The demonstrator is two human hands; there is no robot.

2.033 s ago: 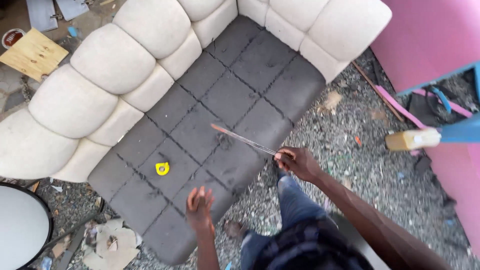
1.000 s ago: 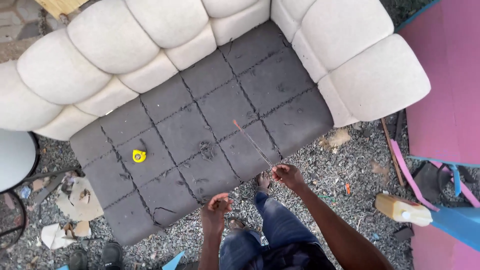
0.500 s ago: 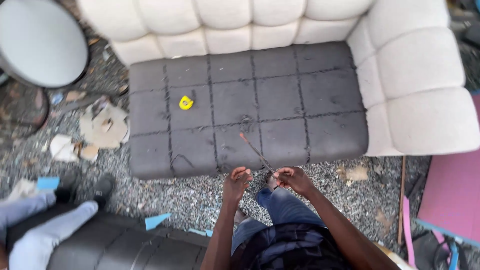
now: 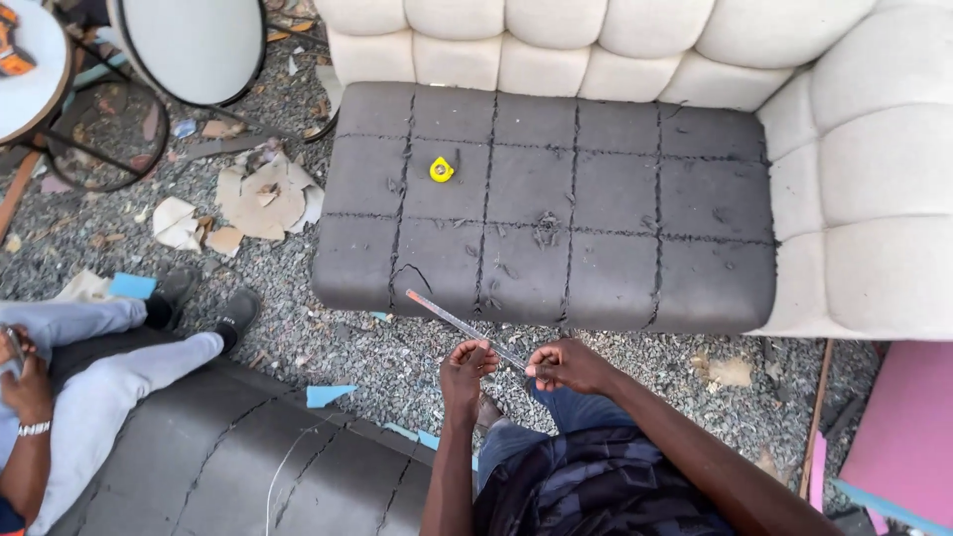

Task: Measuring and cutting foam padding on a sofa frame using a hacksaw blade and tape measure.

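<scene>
My right hand [image 4: 564, 366] grips one end of a long thin metal strip [image 4: 447, 315] that slants up and to the left over the gravel. My left hand [image 4: 467, 369] has its fingers closed on the strip a little further along it. Both hands are in front of a dark grey quilted seat [image 4: 615, 199] of a cream tufted sofa [image 4: 864, 169]. A small yellow tape measure [image 4: 441, 170] lies on the seat, well beyond my hands.
Another person sits at the left, with grey trouser legs [image 4: 89, 367] and dark shoes [image 4: 238, 310], on a dark grey cushion [image 4: 248, 457]. Round white tabletops [image 4: 199, 45] stand at the top left. Cardboard scraps [image 4: 260, 197] litter the gravel. A pink board [image 4: 908, 417] is at the right.
My view has swung left, bringing the seated person and the round tables in. My left hand came up from empty air and took hold of the strip that my right hand carries.
</scene>
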